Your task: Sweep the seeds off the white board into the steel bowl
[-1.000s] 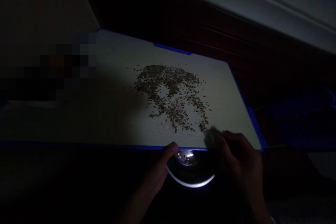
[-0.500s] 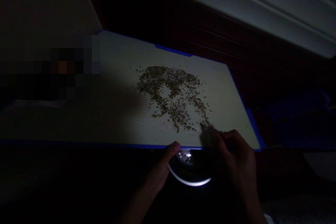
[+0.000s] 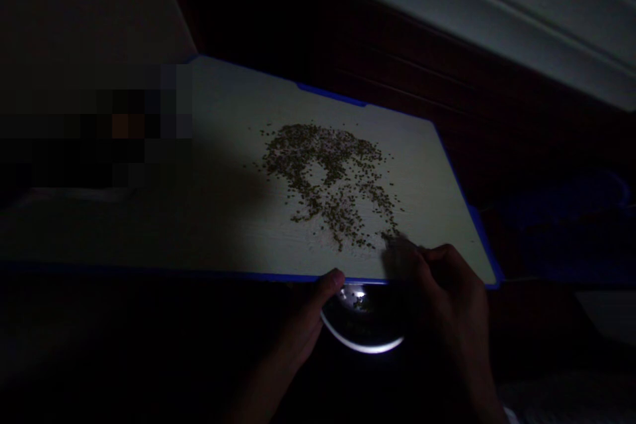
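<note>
Many small greenish-brown seeds lie spread over a pale board with a blue rim. Just below its near edge is a shiny metal bowl, with a few seeds inside. My left hand grips the bowl's left side, its thumb up at the board's edge. Over the board's near right part, my right hand is closed in a pinch at the lower end of the seeds. Whatever its fingers hold is dark and blurred, too dim to name.
The room is very dark. A pale ledged panel slants across the upper right. Blue objects sit in shadow beyond the board's right end. A pixelated patch covers the left side, where a person may be.
My right hand has shifted slightly left and stays at the lower right seeds. The left hand keeps its hold on the bowl. The view has moved a little.
</note>
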Motion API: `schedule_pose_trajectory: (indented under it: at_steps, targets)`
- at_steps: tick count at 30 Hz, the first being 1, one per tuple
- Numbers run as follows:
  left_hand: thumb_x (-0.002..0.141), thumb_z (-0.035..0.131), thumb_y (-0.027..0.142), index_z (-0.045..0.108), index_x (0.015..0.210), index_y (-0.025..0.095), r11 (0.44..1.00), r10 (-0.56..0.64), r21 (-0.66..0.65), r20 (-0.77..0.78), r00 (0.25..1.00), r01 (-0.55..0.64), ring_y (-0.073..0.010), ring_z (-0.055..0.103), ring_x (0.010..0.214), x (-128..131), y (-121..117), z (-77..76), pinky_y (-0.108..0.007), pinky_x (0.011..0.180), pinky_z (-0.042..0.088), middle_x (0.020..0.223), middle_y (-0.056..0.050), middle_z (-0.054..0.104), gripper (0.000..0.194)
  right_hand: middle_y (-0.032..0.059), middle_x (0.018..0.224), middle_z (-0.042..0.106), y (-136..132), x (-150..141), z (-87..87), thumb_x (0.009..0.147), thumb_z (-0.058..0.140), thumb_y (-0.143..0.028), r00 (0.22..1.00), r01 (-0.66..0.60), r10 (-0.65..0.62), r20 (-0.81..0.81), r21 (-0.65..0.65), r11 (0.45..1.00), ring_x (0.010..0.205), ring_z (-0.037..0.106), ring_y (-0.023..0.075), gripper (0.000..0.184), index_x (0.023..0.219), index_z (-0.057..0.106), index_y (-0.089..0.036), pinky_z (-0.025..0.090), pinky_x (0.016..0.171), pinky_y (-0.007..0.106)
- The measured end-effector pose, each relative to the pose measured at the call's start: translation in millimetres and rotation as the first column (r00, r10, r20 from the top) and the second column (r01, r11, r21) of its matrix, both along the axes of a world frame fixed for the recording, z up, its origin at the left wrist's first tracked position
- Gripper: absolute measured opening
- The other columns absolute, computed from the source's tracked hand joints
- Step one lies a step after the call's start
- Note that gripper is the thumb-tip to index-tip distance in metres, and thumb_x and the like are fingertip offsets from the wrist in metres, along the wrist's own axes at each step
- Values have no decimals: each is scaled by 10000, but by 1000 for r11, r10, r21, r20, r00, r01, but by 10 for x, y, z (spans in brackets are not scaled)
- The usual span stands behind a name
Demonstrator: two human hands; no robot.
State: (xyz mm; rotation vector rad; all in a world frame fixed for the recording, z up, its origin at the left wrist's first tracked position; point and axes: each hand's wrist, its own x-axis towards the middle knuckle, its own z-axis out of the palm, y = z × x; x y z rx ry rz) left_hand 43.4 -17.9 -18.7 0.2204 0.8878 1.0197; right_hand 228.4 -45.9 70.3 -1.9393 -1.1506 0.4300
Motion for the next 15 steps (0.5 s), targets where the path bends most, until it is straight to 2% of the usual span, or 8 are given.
schedule_pose_trajectory:
  at_steps: [4,10,15]
  targets:
    - [662,1005,381,750,1298,171,1000,6,-7,-7,1000,-6,-419,648,1392,5,3,24,-575,1225,446,1237,-161,840,717,47,740,755,25,-19,2,908,704,-458,1000,-21,21,23,0,1000,686,686,229,243,807,691,-238,495,589,323]
    - [672,998,395,789,1162,164,1000,2,-2,-28,1000,-2,-402,654,1388,11,4,49,-547,1223,457,1221,-146,846,580,42,765,750,106,-91,-39,935,690,-487,996,-53,52,65,14,998,720,678,225,282,799,656,-242,484,608,310]
    - [683,985,368,754,1286,153,1000,13,3,-39,999,-13,-397,657,1386,7,9,40,-550,1234,437,1179,-152,854,681,43,777,747,231,-179,-44,953,666,-474,996,-54,55,72,-5,999,765,681,236,271,807,654,-246,493,672,344]
